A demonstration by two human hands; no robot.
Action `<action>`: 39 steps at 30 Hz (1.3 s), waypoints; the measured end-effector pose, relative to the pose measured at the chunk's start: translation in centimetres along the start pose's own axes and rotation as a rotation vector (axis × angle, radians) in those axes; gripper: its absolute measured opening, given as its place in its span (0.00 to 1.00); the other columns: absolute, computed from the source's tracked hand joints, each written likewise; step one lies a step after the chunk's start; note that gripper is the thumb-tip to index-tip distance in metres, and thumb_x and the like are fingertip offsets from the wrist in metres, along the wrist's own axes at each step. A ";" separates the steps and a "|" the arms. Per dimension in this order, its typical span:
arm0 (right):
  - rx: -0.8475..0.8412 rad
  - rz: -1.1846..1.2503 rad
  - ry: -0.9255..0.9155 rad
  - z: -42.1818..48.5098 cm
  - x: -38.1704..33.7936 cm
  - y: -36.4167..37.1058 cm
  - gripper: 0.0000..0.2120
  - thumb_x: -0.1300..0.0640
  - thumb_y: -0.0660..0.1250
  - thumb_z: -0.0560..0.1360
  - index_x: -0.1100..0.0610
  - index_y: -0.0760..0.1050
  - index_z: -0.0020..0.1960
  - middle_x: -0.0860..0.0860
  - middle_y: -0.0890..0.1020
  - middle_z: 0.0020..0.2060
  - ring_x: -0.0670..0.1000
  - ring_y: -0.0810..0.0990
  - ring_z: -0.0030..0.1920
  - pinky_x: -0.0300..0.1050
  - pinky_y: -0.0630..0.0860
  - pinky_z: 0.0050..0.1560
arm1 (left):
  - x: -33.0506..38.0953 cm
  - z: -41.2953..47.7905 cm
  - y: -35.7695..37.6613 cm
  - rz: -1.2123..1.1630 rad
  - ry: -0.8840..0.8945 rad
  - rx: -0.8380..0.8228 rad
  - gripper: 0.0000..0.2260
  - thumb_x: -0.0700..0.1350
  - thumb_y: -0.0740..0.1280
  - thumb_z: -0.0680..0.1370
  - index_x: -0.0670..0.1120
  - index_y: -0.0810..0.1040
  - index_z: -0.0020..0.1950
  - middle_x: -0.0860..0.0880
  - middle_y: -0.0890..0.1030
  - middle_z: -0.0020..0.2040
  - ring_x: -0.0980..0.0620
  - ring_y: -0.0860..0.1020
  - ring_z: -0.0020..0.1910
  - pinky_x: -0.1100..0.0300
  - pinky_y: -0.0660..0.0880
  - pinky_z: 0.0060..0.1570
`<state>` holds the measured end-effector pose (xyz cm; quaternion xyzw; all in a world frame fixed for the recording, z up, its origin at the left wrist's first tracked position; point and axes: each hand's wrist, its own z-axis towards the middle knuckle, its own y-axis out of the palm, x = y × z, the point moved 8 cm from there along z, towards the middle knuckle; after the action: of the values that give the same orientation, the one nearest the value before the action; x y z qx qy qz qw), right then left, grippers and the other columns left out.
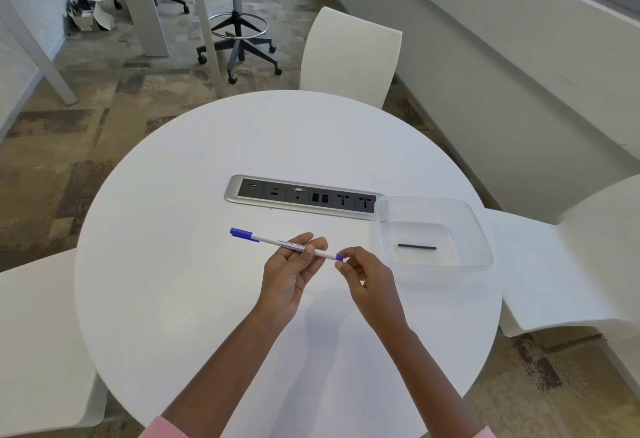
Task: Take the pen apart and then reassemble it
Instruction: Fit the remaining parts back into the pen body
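Round white table point(207, 299), near edge cut off by the frame. White chair point(349, 57) at the far side, seat hidden behind the table. Clear tub point(481, 230) on the table's right covers the right end of the socket panel point(301, 197). We see pink sleeves point(162, 429) cropped at the bottom.

Left hand point(291, 275), palm up: grip curled round the pen point(277, 241) at mid-barrel, hiding part of the print. Right hand point(367, 282): thumb and forefinger grip clamped on the pen's small blue end, mostly covering it.

The pen is held above the table centre, near side of the panel. White barrel, blue cap with clip, tiny print we can't read. Long axis runs far-left to near-right, cap pointing left.

Thin black stick point(416, 247) lies flat in the tub; we can't tell what it is.
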<state>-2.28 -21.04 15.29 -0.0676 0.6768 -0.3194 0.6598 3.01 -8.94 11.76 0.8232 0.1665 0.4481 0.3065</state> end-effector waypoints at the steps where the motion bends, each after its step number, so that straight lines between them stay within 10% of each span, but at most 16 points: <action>1: 0.007 -0.007 -0.006 0.1 -0.1 -0.1 0.04 0.62 0.64 0.74 0.55 0.76 0.46 0.55 0.79 0.35 0.50 0.74 0.38 0.37 0.70 0.37 | 0.0 0.0 0.0 -0.004 -0.003 -0.003 0.07 0.32 0.60 0.77 0.39 0.76 0.51 0.46 0.85 0.39 0.51 0.84 0.42 0.62 0.80 0.45; 7: 0.049 -0.105 -0.108 0.5 -0.5 -0.4 0.04 0.62 0.62 0.74 0.59 0.76 0.45 0.49 0.77 0.37 0.39 0.72 0.39 0.27 0.67 0.40 | 0.1 0.2 -0.1 -0.069 -0.018 0.015 0.07 0.34 0.59 0.78 0.40 0.75 0.50 0.45 0.85 0.39 0.51 0.84 0.41 0.60 0.81 0.43; 24: 0.080 -0.458 -0.326 1.2 -2.0 0.0 0.07 0.61 0.63 0.71 0.63 0.77 0.37 0.56 0.75 0.29 0.55 0.73 0.28 0.41 0.65 0.33 | 0.6 0.4 -0.4 -0.057 0.015 0.062 0.07 0.34 0.57 0.78 0.40 0.73 0.43 0.46 0.85 0.35 0.51 0.84 0.37 0.61 0.81 0.37; 39: -0.334 0.366 0.381 1.5 1.5 0.8 0.14 0.62 0.61 0.76 0.59 0.78 0.33 0.49 0.75 0.24 0.42 0.71 0.23 0.32 0.69 0.26 | 1.1 0.2 0.3 0.049 0.054 0.010 0.08 0.34 0.57 0.78 0.40 0.72 0.41 0.47 0.85 0.35 0.53 0.84 0.38 0.63 0.80 0.37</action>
<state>-0.75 -21.69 13.66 0.0088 0.8323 -0.0866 0.5474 3.74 -8.61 12.55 0.8161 0.1567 0.4766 0.2869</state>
